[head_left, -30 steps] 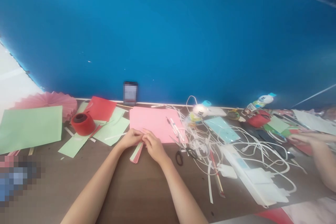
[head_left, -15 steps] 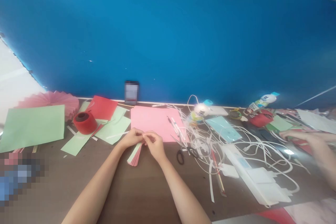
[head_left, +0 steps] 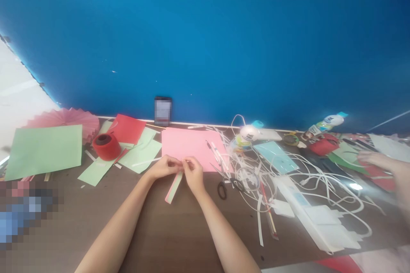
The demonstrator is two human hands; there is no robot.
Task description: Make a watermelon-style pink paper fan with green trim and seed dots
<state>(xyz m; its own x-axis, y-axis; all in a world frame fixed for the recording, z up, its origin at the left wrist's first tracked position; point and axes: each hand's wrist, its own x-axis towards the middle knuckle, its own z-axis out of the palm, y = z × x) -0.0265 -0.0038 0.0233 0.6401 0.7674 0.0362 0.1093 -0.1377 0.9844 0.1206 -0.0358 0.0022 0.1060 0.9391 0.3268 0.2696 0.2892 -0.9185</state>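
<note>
Between my hands is a narrow pleated paper strip (head_left: 174,188), pink with a green face, its free end pointing toward me over the brown table (head_left: 153,230). My left hand (head_left: 165,166) pinches its far end from the left. From the right, my right hand (head_left: 193,172) grips the same end, its fingertips meeting those of the left. My fingers hide that end of the strip. Just beyond my hands lies a flat pink sheet (head_left: 188,141). Black-handled scissors (head_left: 222,190) rest to the right of my right hand.
Left are green paper (head_left: 45,149), a pink paper fan (head_left: 68,119), a red tape roll (head_left: 106,147) and red paper (head_left: 130,127). Right are tangled white cables (head_left: 333,183), a power strip (head_left: 301,213) and a glue bottle (head_left: 246,135). Another person's hand (head_left: 376,160) reaches in far right.
The pleated strip has turned in my hands: its fanned pink folds have closed up and its green face now shows. My hands stay together. The other person's arm at right has shifted.
</note>
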